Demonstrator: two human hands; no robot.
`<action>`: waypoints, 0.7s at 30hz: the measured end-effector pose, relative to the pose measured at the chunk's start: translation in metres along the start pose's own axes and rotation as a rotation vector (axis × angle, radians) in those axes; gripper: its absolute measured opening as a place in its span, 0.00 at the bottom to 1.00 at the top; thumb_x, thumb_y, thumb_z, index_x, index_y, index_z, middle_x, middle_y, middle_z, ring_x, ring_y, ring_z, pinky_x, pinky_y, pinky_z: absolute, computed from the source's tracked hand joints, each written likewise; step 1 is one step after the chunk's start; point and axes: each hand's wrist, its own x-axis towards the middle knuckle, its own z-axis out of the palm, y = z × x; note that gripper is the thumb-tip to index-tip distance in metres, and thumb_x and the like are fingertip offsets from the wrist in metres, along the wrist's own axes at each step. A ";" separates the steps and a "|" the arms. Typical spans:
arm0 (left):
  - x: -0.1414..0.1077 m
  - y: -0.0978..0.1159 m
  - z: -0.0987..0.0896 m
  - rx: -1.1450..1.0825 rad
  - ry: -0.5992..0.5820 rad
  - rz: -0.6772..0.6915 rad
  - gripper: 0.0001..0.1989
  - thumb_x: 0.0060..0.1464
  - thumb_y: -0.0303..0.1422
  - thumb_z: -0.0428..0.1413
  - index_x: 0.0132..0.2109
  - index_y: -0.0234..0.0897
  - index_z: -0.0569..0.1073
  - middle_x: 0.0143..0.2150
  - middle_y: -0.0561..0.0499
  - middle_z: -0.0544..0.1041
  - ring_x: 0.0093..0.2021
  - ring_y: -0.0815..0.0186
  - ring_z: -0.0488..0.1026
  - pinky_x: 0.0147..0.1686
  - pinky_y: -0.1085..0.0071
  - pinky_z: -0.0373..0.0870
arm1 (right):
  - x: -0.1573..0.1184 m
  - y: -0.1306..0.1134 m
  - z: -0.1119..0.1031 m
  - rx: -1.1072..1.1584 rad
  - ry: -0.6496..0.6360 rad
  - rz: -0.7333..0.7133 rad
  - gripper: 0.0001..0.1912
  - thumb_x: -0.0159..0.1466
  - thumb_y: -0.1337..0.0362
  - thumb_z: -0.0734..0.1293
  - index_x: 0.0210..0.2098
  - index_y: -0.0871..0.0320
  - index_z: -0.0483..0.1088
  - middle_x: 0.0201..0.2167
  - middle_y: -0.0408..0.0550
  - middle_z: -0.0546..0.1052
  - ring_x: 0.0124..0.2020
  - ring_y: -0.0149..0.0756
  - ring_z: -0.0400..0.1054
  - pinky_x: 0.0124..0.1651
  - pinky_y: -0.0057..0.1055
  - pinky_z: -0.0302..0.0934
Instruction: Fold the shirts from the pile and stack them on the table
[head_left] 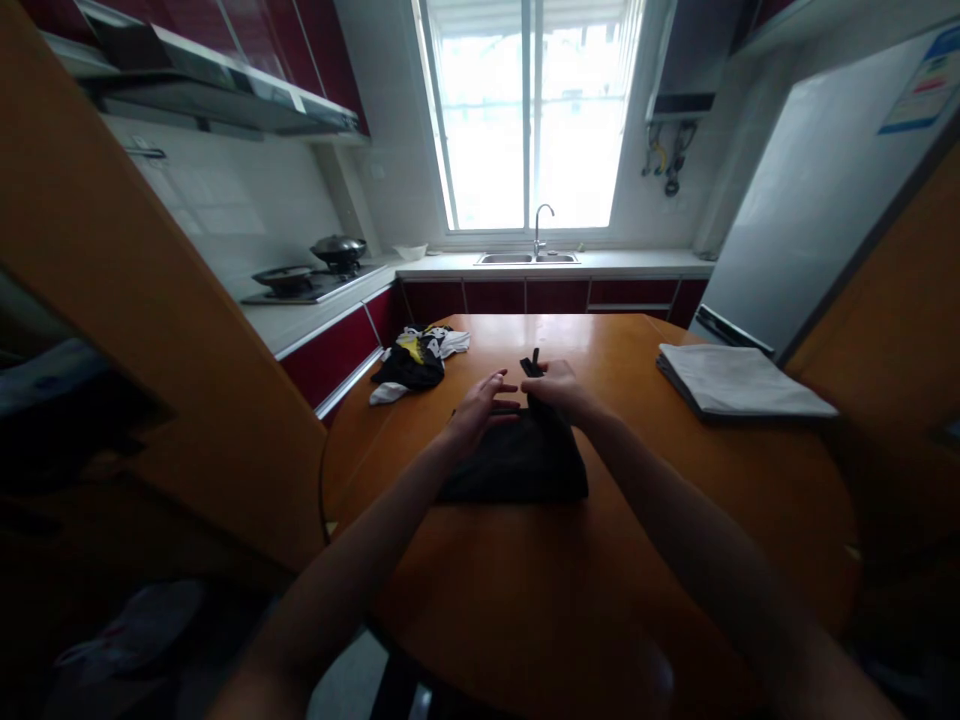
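A black cloth item [517, 465], perhaps a bag or folded garment, lies on the round wooden table [637, 590] in front of me. Dark strap ends [532, 365] stick up from its far side, and my right hand [559, 388] is closed on the strap there. Just to the left, my left hand [484, 408] hovers at the item's far edge with its fingers apart, pointing toward the right hand. Whether the left fingertips touch the cloth is hard to make out.
A crumpled black, white and yellow garment [420, 358] lies at the table's back left. Folded white-and-grey cloth [742, 380] is at the right edge. Beyond are a counter with a sink [506, 258], a stove with pans [337, 250], and a refrigerator [810, 180] on the right.
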 end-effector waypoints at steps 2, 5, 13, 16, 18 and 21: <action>-0.004 -0.004 -0.010 -0.009 0.037 -0.035 0.26 0.66 0.43 0.50 0.67 0.40 0.64 0.55 0.40 0.74 0.40 0.63 0.77 0.33 0.71 0.75 | 0.002 0.003 0.033 -0.091 -0.016 -0.019 0.06 0.56 0.66 0.69 0.33 0.62 0.74 0.24 0.43 0.74 0.26 0.31 0.67 0.26 0.24 0.56; -0.006 -0.021 -0.025 0.142 0.163 -0.056 0.26 0.66 0.42 0.49 0.68 0.43 0.63 0.58 0.42 0.74 0.45 0.61 0.77 0.36 0.71 0.74 | -0.001 0.012 0.073 -0.145 -0.049 -0.045 0.07 0.55 0.66 0.72 0.33 0.62 0.75 0.29 0.49 0.78 0.32 0.37 0.72 0.32 0.26 0.61; 0.002 -0.071 -0.056 0.536 0.115 0.129 0.24 0.59 0.31 0.52 0.61 0.34 0.73 0.61 0.44 0.74 0.62 0.56 0.69 0.63 0.61 0.64 | -0.014 0.050 0.059 -0.101 -0.076 -0.180 0.15 0.62 0.71 0.62 0.45 0.59 0.77 0.35 0.48 0.81 0.35 0.36 0.74 0.41 0.29 0.66; 0.002 -0.076 -0.058 0.567 0.068 0.170 0.26 0.57 0.29 0.54 0.62 0.33 0.72 0.62 0.42 0.73 0.61 0.54 0.71 0.60 0.59 0.68 | -0.027 0.074 0.021 -0.108 0.099 -0.228 0.14 0.65 0.67 0.61 0.45 0.59 0.76 0.38 0.50 0.80 0.38 0.36 0.73 0.44 0.32 0.67; 0.001 -0.075 -0.058 0.541 0.057 0.167 0.28 0.55 0.27 0.55 0.64 0.34 0.71 0.63 0.41 0.72 0.60 0.54 0.72 0.57 0.60 0.71 | -0.044 0.090 0.001 -0.149 0.177 -0.292 0.15 0.67 0.62 0.61 0.47 0.59 0.75 0.44 0.53 0.78 0.43 0.39 0.73 0.47 0.35 0.67; -0.001 -0.067 -0.059 0.470 0.067 0.133 0.31 0.53 0.24 0.55 0.65 0.35 0.69 0.65 0.42 0.70 0.58 0.57 0.74 0.57 0.62 0.72 | -0.078 0.111 -0.010 -0.282 0.118 -0.480 0.22 0.67 0.55 0.64 0.57 0.56 0.70 0.56 0.57 0.72 0.57 0.46 0.66 0.58 0.45 0.64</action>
